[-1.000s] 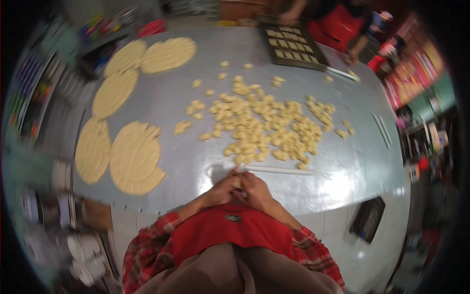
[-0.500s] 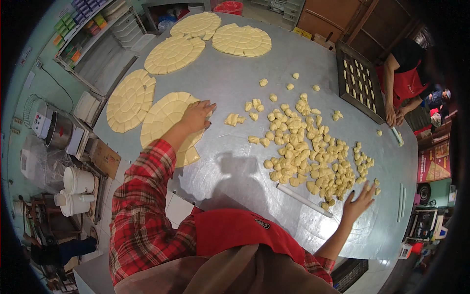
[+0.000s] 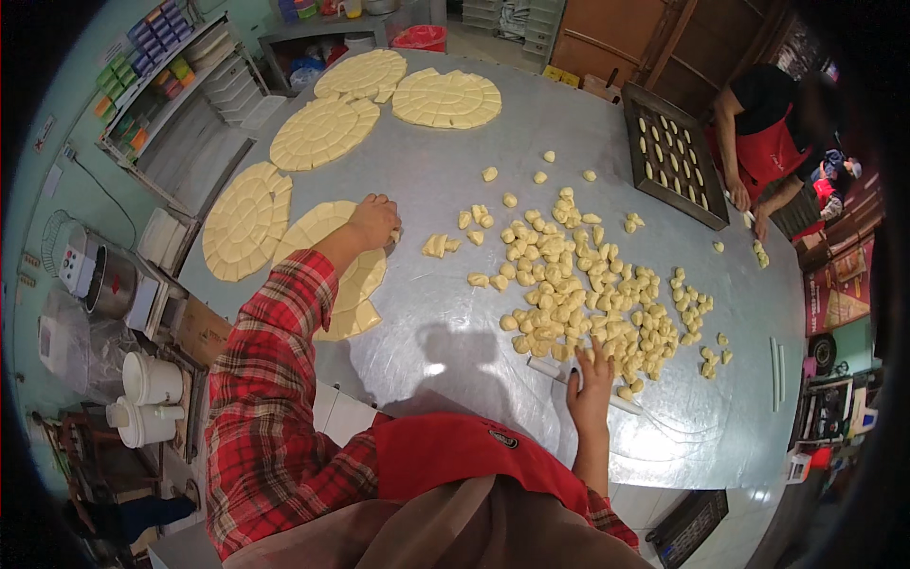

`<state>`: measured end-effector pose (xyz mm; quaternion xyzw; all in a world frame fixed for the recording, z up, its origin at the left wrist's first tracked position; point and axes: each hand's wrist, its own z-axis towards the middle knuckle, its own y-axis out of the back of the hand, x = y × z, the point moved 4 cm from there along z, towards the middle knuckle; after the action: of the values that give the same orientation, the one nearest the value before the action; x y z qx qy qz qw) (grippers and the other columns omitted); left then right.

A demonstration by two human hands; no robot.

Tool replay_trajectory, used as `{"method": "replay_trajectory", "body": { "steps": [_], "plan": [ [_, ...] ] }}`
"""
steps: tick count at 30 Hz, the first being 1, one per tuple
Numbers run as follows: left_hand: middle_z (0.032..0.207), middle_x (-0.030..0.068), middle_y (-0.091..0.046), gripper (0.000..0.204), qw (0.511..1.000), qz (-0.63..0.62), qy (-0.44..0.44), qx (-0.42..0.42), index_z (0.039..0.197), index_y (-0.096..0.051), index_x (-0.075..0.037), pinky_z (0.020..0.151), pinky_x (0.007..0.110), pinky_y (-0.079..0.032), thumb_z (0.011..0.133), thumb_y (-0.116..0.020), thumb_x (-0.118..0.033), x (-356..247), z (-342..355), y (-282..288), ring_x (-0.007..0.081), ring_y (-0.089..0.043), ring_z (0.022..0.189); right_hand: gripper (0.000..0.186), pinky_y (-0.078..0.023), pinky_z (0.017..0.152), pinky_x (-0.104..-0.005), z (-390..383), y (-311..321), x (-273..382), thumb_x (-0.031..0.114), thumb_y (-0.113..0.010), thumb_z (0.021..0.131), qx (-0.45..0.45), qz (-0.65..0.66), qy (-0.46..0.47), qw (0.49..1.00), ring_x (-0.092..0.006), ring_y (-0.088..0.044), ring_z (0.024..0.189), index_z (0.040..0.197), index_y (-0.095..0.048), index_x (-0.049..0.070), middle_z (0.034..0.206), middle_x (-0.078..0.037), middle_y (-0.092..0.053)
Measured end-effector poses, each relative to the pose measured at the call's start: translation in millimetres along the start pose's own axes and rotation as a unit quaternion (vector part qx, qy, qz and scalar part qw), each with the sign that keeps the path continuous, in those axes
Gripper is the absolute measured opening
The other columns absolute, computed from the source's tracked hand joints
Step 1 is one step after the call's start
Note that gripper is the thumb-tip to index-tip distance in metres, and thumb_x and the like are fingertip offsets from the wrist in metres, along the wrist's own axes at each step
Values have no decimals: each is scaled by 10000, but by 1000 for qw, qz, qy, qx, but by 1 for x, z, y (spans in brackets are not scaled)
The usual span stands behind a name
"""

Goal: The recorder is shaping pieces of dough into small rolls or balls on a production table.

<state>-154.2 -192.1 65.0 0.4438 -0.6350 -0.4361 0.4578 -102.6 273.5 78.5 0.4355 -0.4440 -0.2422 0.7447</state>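
Observation:
My left hand (image 3: 377,222) is on the right edge of the nearest scored dough round (image 3: 327,284), its fingers curled in around a bit of dough at the rim. This round is cut into many blocks, and my hand and sleeve hide part of it. My right hand (image 3: 590,387) is open with fingers spread, at the near edge of a big heap of small dough pieces (image 3: 592,294). It holds nothing that I can see. Under it lies a pale rolling pin (image 3: 624,406), its middle covered by the hand. Between my hands sits a small dough cluster (image 3: 440,246).
Several more scored dough rounds (image 3: 248,220) lie on the metal table (image 3: 427,332) to the left and back. At the far right a dark baking tray (image 3: 675,156) holds rows of long dough pieces, beside a person in a red apron (image 3: 768,147). Two thin rods (image 3: 777,375) lie at the right edge.
My right hand has moved left from beyond the heap to the rolling pin. My left hand's fingers, stretched out before, are curled at the dough's edge. The view has shifted slightly.

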Motion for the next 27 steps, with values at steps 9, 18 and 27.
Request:
{"method": "replay_trajectory", "body": {
  "steps": [9,18,27],
  "plan": [
    [908,-7,-547,262,556,-823,89,-82,1143,-471,-117,593,224,-428,893,-515,-181,-84,-20,62,88,-508,711,356,-289,1029,-447,-10,-3,32,-28,-528,761,5,44,17,999,-347,-427,1181,1101,-583,62,1297,-157,-453],
    [727,2,-573,146,678,-691,-152,201,926,-592,-28,574,228,-407,871,-517,-140,-210,-92,94,87,-490,644,484,-447,862,-381,22,35,158,21,-599,730,40,130,306,942,-335,-519,1057,1196,-470,45,1223,-173,-495],
    [642,-14,-515,250,689,-677,-83,243,806,-582,-24,515,204,-359,927,-444,-196,-233,-114,53,63,-433,557,191,-486,631,-362,-9,2,141,104,-522,775,108,57,263,957,-274,-595,788,935,-528,-1,828,-127,-568]
  ]
}}
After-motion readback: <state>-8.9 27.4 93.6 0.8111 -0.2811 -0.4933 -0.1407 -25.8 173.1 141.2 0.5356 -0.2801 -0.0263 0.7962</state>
